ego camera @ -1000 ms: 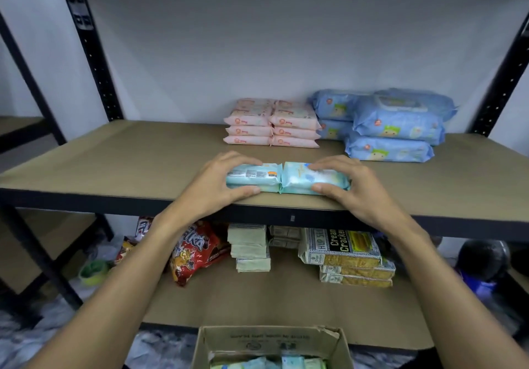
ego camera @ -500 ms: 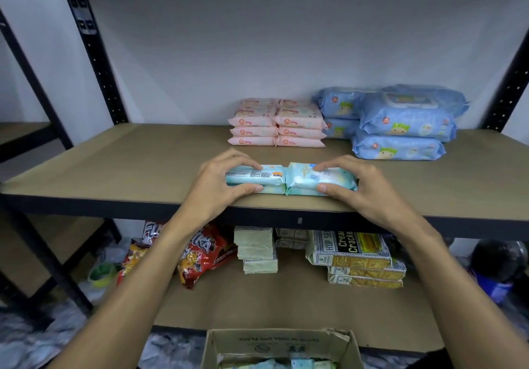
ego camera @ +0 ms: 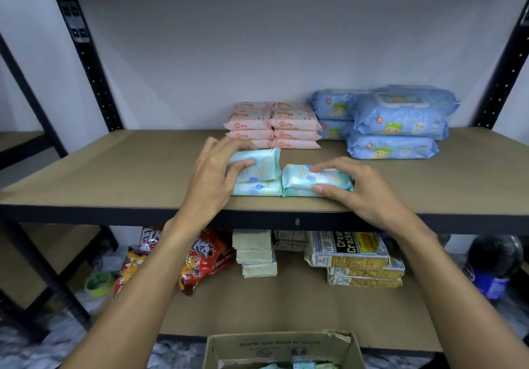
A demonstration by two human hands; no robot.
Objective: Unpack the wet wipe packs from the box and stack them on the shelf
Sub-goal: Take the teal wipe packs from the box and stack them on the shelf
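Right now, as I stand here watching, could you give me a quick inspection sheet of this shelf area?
Surface: brown shelf board in a black metal rack.
Job's things: upper teal pack tilted on a lower teal pack; right teal pack beside them; open cardboard box below, with more packs inside.
Clutter: pink packs and blue packs stacked at the back; snack bags and cracker packs on the lower shelf.
Grippers: left hand grips the upper teal pack; right hand grips the right teal pack.
Cables: nothing seen.
Surroundings: white wall behind; green tape roll low at the left.
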